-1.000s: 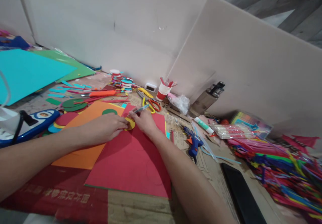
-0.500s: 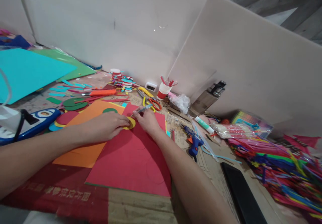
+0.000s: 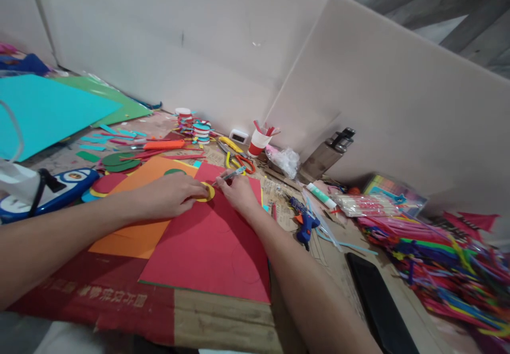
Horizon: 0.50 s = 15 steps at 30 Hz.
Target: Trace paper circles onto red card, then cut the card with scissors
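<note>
A pale wall [image 3: 159,35] stands behind the bench [image 3: 223,322], which is covered with cardboard. On the far left lies a blue sheet [image 3: 43,110]. In the middle, a red sheet [image 3: 199,253] overlaps an orange sheet [image 3: 131,241]; a faint circle marks its near right part. A black phone [image 3: 380,306] lies to the right. The left hand [image 3: 181,192] reaches over the orange sheet, the right hand [image 3: 238,192] over the red. Then a yellow disc [image 3: 209,195], on the red sheet's far part under the left fingertips; whether they pinch it, I cannot tell. Smallest, a pen [image 3: 236,172], clamped in the right hand, its tip near the disc's edge.
</note>
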Available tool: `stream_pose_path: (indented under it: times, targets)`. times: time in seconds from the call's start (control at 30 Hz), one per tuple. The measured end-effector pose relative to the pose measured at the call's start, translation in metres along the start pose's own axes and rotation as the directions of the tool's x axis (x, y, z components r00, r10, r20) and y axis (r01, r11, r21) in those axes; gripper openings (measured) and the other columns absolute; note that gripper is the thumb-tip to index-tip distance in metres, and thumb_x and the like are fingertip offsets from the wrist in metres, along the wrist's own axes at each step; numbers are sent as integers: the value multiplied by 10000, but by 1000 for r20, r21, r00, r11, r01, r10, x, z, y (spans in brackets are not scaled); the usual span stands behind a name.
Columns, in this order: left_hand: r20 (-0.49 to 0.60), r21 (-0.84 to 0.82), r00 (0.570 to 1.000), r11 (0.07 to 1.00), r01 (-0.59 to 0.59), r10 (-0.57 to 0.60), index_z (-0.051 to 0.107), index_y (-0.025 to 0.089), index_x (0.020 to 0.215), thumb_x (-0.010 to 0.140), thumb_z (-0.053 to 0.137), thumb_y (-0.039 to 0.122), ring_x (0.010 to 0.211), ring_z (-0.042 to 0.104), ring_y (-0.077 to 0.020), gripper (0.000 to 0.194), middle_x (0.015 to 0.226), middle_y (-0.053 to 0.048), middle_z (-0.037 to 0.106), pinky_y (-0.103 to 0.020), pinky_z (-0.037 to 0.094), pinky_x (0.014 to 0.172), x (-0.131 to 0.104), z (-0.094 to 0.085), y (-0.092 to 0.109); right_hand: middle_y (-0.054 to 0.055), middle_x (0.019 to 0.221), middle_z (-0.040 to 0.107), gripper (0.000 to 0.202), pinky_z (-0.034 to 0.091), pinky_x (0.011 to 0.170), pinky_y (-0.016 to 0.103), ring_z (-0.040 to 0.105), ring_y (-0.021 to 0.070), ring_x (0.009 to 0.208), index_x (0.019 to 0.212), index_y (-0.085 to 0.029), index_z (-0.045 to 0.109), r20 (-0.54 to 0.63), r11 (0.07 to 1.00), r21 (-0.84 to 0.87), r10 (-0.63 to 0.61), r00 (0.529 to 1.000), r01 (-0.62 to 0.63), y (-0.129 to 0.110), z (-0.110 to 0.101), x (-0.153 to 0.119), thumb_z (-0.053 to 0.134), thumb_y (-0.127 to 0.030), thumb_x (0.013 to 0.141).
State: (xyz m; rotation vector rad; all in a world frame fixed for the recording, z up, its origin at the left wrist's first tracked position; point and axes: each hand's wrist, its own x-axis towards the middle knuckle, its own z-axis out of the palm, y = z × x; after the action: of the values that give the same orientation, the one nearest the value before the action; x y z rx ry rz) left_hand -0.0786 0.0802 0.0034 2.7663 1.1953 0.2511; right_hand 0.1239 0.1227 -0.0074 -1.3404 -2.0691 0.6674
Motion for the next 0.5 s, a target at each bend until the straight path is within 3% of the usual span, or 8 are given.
stream_pose_path:
  times: [0.23,0.5]
  targets:
    - [-57,-50,998,998,-23,20,703,325,1156,851,514,153,974,680,-211,398,1078,-25,751,-320,472,890,0,3,-5,10,750,705,149,451,697,252,631,133,710,765,-178,655,-16,999,-38,3,1000,-3,0,-2,-9,592,-193,899]
    - [-32,-44,999,998,-35,34,694,314,1169,867,496,149,1002,676,-223,397,1113,-25,743,-328,468,889,-1,-1,-3,23,779,706,146,448,699,246,632,136,723,773,-180,651,-21,997,-82,-4,1000,3,-6,-4,-24,593,-214,903]
